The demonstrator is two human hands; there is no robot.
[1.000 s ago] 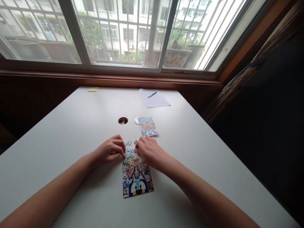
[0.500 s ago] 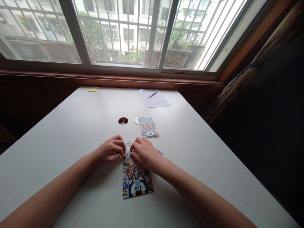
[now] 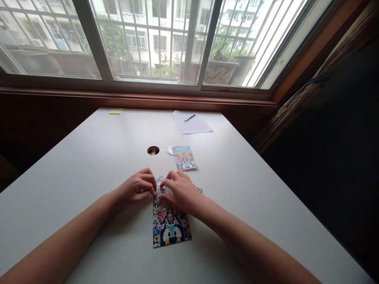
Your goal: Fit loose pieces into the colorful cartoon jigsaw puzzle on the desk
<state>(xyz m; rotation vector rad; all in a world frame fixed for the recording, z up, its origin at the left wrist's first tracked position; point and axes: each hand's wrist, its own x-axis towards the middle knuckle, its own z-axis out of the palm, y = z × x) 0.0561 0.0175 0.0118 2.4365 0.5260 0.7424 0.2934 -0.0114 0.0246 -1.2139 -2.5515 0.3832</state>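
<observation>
A colourful jigsaw puzzle [image 3: 172, 228] lies flat before me, a blue cartoon dog's face at its near end. Its far part is uneven, with light-blue pieces [image 3: 160, 178] showing between my hands. My left hand [image 3: 140, 185] is closed, its curled fingertips gripping the puzzle's left edge. Over the upper part is my right hand [image 3: 180, 191], thumb and forefinger apart with their tips at the pieces; no piece shows between them. More loose pieces [image 3: 200, 189] peek out past the right hand, mostly covered by it.
Beyond the puzzle lies a small picture sheet [image 3: 185, 158] of the same design, overlapping a round silvery disc [image 3: 170, 150]. The white table [image 3: 89, 165] has a cable hole [image 3: 153, 150]. Farther back are papers [image 3: 195, 125] with a pen [image 3: 190, 118] and a yellow sticky note [image 3: 115, 111].
My right thumb and forefinger have spread apart and shifted slightly left over the pieces. The left hand and the puzzle have stayed in place.
</observation>
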